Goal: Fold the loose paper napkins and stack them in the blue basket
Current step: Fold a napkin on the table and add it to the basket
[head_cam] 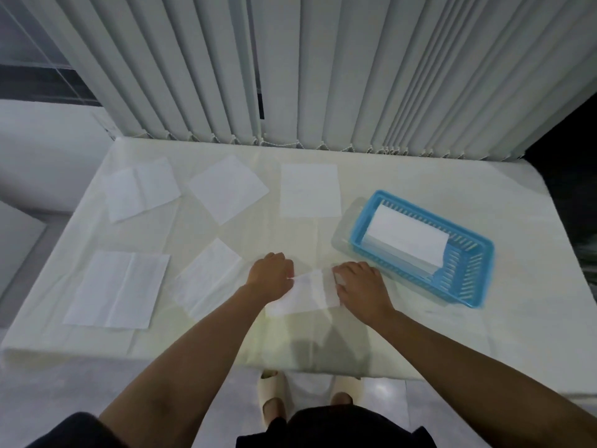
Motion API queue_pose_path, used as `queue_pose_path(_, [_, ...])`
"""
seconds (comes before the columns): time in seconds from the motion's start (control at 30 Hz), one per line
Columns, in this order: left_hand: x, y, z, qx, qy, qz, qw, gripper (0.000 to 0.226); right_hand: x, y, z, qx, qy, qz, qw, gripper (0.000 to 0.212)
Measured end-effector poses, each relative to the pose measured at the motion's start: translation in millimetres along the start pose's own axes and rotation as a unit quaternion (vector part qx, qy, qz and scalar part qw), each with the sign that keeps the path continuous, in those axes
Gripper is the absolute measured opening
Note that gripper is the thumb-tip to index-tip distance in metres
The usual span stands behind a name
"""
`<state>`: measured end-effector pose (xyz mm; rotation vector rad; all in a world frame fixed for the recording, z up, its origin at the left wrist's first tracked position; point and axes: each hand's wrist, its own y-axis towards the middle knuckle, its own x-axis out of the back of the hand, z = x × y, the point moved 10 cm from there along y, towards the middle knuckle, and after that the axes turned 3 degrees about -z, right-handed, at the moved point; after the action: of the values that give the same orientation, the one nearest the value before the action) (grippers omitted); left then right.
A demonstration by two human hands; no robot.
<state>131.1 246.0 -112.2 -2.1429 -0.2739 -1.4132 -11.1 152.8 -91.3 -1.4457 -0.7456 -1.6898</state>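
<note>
A folded white napkin (303, 294) lies on the table between my hands, near the front edge. My left hand (269, 274) pinches its left end with curled fingers. My right hand (361, 287) grips its right end, thumb on top. The blue basket (468, 279) sits to the right, at an angle, with a stack of folded napkins (407, 237) inside it. Several loose flat napkins lie around: one at front left (116, 289), one beside my left arm (206, 278), and three along the back (142, 187), (227, 189), (310, 190).
A white cloth covers the table (403, 324). Vertical blinds (323, 66) hang right behind its far edge. Below the front edge I see my feet in pale slippers (271, 396) on a grey tiled floor.
</note>
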Motion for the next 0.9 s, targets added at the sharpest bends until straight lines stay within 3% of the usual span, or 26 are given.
queue_pose_path(0.13, [12,6,2,0.056,-0.15,0.007,0.987,0.01,10,-11,-15,-0.113,0.134,-0.028,0.984,0.031])
queue_pose_path(0.23, [29,10,2,0.087,-0.287,-0.014,0.954,0.009,3,-24,-28,-0.238,0.282,-0.001,0.929,0.023])
queue_pose_path(0.33, [47,10,-1,0.097,-0.364,-0.04,0.925,0.01,0,-27,-21,-0.298,0.372,0.029,0.879,0.031])
queue_pose_path(0.4, [56,11,-4,0.096,-0.398,-0.052,0.911,0.014,-2,-25,-10,-0.333,0.442,0.054,0.831,0.043])
queue_pose_path(0.5, [65,10,-12,0.093,-0.44,-0.071,0.89,0.016,-8,-23,8,-0.376,0.578,0.084,0.72,0.052])
queue_pose_path(0.6, [65,9,-13,0.109,-0.496,-0.076,0.858,0.01,-4,-13,14,-0.378,0.647,0.043,0.66,0.035])
queue_pose_path(0.7, [61,9,-8,0.13,-0.56,-0.06,0.816,0.01,8,-6,5,-0.386,0.64,-0.013,0.664,0.012])
queue_pose_path(0.87, [66,19,-11,0.124,-0.72,-0.047,0.681,0.039,36,-2,-15,-0.36,0.564,-0.036,0.742,0.012])
queue_pose_path(0.9, [71,22,-14,0.117,-0.735,-0.045,0.667,0.045,39,-2,-21,-0.357,0.555,-0.039,0.751,0.014])
